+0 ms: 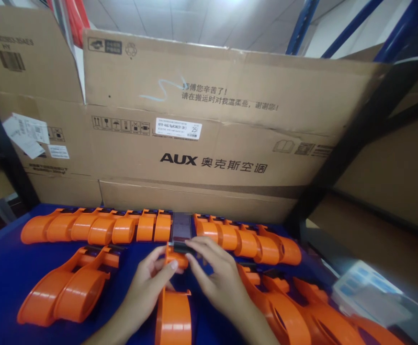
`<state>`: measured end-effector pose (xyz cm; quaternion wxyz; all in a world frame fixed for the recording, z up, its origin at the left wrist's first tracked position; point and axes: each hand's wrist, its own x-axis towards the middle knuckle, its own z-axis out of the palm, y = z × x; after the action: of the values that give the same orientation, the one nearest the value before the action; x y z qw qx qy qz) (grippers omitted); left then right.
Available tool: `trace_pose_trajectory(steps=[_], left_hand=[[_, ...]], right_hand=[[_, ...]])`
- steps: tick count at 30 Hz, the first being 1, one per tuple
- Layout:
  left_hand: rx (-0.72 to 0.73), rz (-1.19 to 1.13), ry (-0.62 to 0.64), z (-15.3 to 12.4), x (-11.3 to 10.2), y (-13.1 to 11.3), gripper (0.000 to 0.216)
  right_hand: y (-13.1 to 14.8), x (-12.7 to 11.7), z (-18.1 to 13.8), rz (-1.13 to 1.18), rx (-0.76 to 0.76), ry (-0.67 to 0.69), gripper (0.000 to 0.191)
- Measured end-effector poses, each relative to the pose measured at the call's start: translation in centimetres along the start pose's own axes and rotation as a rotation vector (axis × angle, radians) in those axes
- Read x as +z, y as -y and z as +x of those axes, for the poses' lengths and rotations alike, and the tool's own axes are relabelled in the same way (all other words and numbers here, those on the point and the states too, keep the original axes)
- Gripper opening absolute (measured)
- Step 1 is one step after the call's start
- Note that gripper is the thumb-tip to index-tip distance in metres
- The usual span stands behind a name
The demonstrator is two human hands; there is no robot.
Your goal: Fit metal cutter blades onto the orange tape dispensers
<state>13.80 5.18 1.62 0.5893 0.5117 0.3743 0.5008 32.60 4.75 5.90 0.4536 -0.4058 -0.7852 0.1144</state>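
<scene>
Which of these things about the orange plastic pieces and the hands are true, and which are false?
1. Both hands touch the same orange dispenser. True: the left hand and right hand meet at its front end.
2. The table is red. False: it is blue.
3. A row of orange pieces lies along the cardboard box. True.
4. The box reads AUX. True.
5. The hands wear gloves. False: they are bare.
6. The orange pieces are stacked in a tall tower. False: they lie flat in rows.
</scene>
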Motion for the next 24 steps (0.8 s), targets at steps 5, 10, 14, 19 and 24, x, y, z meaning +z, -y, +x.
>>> trace_pose_trajectory(steps=[5, 10, 14, 19, 24], left_hand=[[-0.024, -0.034, 0.017, 0.1, -0.2, 0.4, 0.049], [-0.046, -0.052, 0.013, 0.0, -0.1, 0.3, 0.052], [-0.08, -0.068, 0.019, -0.1, 0.0, 0.1, 0.053], [-0.123, -0.094, 0.014, -0.1, -0.2, 0.7, 0.049], [-0.126, -0.072, 0.038, -0.3, -0.4, 1.1, 0.047]], right_hand=[[0.0, 0.6, -0.3, -0.031, -0.05, 0.039, 0.027], [0.3, 0.7, -0.5, -0.114, 0.001, 0.01, 0.026], [0.6, 0.4, -0.4, -0.063, 0.068, 0.092, 0.031], [-0.2, -1.3, 0.0, -0.025, 0.308, -0.06, 0.025], [-1.0, -3.3, -0.1, -0.262, 0.525, 0.238, 0.025]])
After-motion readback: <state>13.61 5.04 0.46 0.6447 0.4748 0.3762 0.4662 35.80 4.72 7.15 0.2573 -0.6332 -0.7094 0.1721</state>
